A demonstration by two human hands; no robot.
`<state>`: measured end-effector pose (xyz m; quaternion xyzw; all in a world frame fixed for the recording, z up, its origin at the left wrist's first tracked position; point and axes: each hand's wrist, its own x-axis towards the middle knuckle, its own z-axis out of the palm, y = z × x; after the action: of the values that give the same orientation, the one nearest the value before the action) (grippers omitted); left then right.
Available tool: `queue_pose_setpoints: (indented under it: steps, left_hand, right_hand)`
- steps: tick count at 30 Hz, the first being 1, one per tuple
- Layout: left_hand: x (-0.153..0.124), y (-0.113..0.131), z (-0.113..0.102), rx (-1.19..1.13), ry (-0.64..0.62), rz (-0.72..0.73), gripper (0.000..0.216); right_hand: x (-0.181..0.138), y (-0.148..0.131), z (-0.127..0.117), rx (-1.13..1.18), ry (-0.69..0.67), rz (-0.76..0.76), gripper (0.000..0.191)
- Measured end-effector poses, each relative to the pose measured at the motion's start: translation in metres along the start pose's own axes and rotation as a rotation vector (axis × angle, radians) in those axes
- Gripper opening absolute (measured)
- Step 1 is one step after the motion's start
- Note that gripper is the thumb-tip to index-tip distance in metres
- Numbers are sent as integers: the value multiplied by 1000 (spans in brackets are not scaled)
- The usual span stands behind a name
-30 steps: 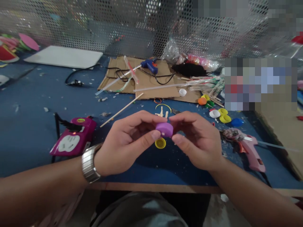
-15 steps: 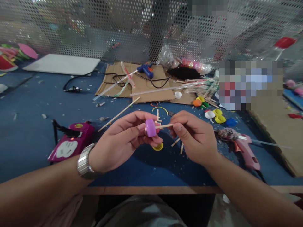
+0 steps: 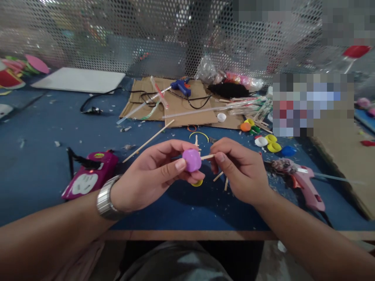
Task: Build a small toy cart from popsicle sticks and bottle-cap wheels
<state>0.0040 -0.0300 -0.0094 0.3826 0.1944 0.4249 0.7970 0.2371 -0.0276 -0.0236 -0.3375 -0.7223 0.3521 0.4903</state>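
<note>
My left hand (image 3: 148, 177) pinches a purple bottle cap (image 3: 191, 160) between thumb and fingers, above the blue table (image 3: 43, 164). A thin wooden stick (image 3: 206, 156) pokes from the cap toward my right hand (image 3: 240, 171), whose thumb and forefinger are closed on the stick's end. More short sticks jut from under my right hand's fingers. A yellow cap (image 3: 197, 183) lies on the table just below the purple cap, partly hidden by my left thumb.
A magenta device (image 3: 89, 175) lies left of my hands, a pink glue gun (image 3: 307, 187) to the right. Several coloured caps (image 3: 271, 142), a long skewer (image 3: 148, 141), cardboard (image 3: 187, 105) with a blue glue gun (image 3: 181, 86), and a perforated metal screen (image 3: 146, 35) sit behind.
A second ago both hands held the cap flat between them. My right hand has since drawn back to the stick's end, and my left hand has tilted the cap so its top faces me.
</note>
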Motion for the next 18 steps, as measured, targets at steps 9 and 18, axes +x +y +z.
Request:
queue_pose_setpoints:
  steps: [9, 18]
  left_hand:
    - [-1, -2, 1, 14, -15, -16, 15]
    - [0, -3, -3, 43, -67, 2, 19]
  right_hand:
    - [-3, -1, 0, 15, 4, 36, 23]
    - [1, 1, 0, 114, -57, 78, 24]
